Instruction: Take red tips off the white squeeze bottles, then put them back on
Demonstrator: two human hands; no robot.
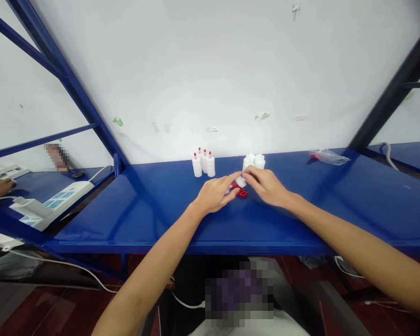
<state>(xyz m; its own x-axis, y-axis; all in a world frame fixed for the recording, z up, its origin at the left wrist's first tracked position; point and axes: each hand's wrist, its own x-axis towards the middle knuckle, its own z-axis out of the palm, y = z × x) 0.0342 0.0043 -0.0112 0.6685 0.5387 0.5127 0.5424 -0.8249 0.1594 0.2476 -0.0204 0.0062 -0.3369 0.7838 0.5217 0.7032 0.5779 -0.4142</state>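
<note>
I've got 2 bare forearms, left hand and right hand bare too. Pale clothing at bottom edge; dark purple patch above it is pixelated, can't identify it.

Right hand pinches a white bottle near frame centre, left hand touching it. Red caps just below. Red-tipped bottles stand up-left, plain white bottles above. Clear bag right of frame.
</note>
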